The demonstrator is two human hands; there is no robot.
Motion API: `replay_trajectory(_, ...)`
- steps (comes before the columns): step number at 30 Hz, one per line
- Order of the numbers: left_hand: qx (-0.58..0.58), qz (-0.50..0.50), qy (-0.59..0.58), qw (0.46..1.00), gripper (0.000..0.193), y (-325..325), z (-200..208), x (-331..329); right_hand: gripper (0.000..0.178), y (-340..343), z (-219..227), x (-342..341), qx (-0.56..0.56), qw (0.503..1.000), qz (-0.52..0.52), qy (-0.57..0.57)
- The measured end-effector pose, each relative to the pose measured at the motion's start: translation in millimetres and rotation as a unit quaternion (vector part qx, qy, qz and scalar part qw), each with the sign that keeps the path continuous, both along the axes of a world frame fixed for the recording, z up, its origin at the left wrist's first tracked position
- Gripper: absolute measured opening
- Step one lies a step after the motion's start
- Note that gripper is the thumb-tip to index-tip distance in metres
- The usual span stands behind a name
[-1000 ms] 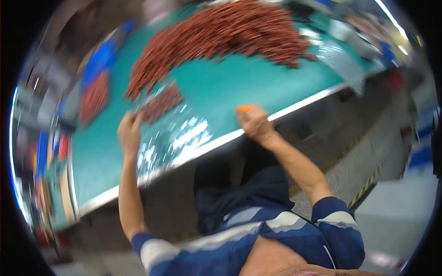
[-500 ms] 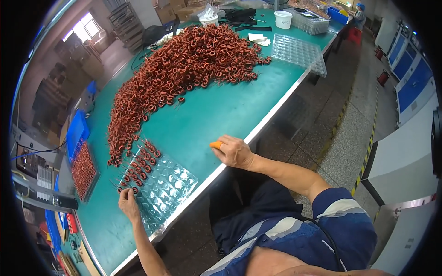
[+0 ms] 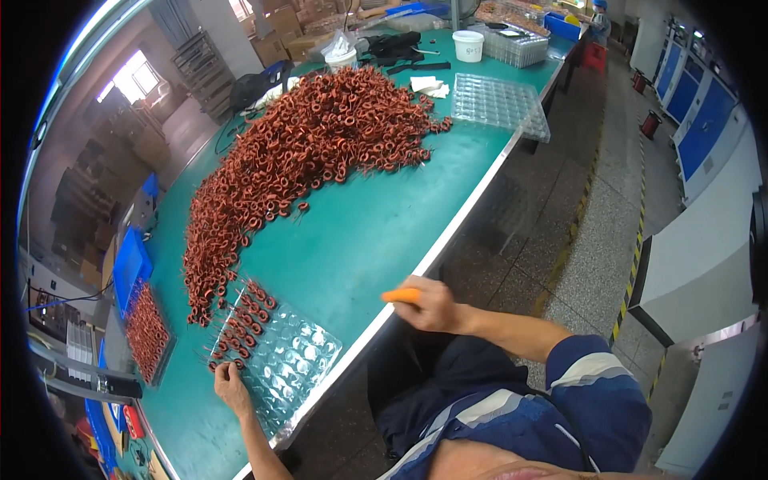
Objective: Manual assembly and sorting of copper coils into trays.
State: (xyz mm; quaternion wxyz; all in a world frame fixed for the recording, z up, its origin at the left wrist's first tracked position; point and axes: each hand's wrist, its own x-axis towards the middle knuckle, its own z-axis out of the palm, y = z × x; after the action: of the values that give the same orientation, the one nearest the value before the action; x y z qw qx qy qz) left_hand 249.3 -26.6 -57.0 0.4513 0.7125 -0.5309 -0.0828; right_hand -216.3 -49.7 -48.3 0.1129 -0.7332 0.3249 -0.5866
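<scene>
Quantities: one counter (image 3: 344, 248); one heap of red rings (image 3: 312, 140), individually uncountable; one near-left clear tray (image 3: 298, 356); one far-right clear tray (image 3: 498, 104); two far white tubs (image 3: 468, 50); two hands (image 3: 234, 392), one left, one right.

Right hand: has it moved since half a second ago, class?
Yes. Judged against the pale table edge, the right hand has shifted outward, from largely overlapping the green tabletop to mostly beyond that edge.

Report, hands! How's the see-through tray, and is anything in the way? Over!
Left hand at left edge of clear tray. Right hand off it, with an orange thing. Tray partly filled with red rings. Big ring pile beyond, not covering it.
</scene>
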Motion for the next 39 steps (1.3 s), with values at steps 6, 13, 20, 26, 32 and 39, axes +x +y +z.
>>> replay_trajectory(6,-0.017,-0.007,0.003,1.0,0.014,-3,3,-6,0.016,69,-96,-108,0.331,0.925,-0.167,0.083)
replay_trajectory(13,-0.015,0.0,-0.044,0.999,0.017,-2,10,-15,0.038,129,-313,-162,0.657,0.714,-0.076,0.23)
replay_trajectory(20,-0.005,0.004,-0.018,1.0,0.017,-9,6,-9,0.037,128,-317,-169,0.65,0.724,-0.084,0.214)
replay_trajectory(26,0.015,0.03,0.008,0.999,0.014,-9,-1,-6,0.036,54,-312,-162,0.634,0.737,-0.104,0.209)
replay_trajectory(32,0.149,0.08,-0.051,0.984,0.023,-5,44,-46,0.036,-40,-321,-121,0.636,0.737,-0.103,0.206)
replay_trajectory(39,0.164,0.118,0.066,0.977,0.027,-6,39,-43,0.035,-96,-331,-101,0.621,0.752,-0.09,0.202)
